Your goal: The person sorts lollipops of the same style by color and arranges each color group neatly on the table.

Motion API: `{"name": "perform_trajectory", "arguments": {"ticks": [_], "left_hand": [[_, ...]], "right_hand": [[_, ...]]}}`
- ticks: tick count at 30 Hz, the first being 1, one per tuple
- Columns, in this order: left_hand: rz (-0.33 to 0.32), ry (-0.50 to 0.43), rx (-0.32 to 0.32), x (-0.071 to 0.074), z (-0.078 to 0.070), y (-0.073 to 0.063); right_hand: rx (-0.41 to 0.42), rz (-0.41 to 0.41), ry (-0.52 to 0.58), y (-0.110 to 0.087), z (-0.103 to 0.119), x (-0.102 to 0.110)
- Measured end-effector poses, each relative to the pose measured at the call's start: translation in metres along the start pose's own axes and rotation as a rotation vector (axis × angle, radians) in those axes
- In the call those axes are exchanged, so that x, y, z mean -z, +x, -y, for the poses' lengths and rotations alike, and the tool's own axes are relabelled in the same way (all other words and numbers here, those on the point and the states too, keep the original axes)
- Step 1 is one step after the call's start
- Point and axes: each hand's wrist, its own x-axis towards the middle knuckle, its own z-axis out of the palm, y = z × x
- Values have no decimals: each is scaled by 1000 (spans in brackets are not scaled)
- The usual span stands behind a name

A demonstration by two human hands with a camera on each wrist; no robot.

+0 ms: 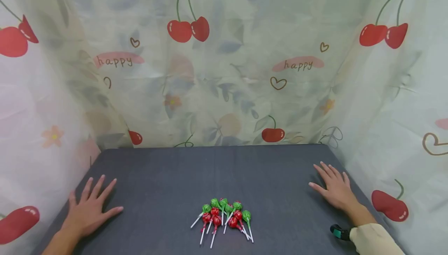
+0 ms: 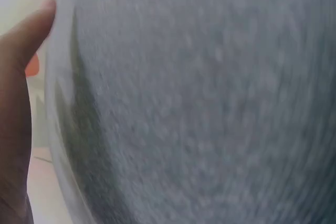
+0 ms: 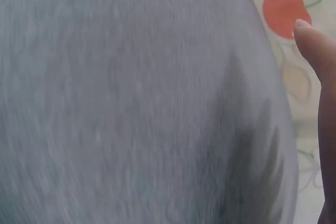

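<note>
A loose cluster of lollipops lies near the front middle of the table, some with green wrappers (image 1: 246, 215) and some with red wrappers (image 1: 217, 220). Their white sticks mostly point toward the front. To the left of the cluster, my left hand (image 1: 85, 213) has its fingers spread and holds nothing. My right hand (image 1: 336, 189) is also spread, over the right side of the table, with nothing in it. Both hands are well apart from the lollipops. In each wrist view only a thumb side and its shadow on the cloth show.
A dark grey cloth covers the table (image 1: 210, 173). Light curtains (image 1: 227, 64) printed with cherries, hearts and leaves stand behind it and along both sides. A black band with a green face (image 1: 339, 232) is by the right wrist, beside a cream sleeve (image 1: 374, 239).
</note>
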Motion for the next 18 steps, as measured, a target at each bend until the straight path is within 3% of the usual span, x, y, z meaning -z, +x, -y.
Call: {"name": "perform_trajectory", "arguments": {"ticks": [8,18], "left_hand": [[-117,-33,-107,4,-17,3],[-174,-162,-146,5,-48,2]], "right_hand": [[11,-3,61,8,26,1],[24,5,236,15,62,-7]]}}
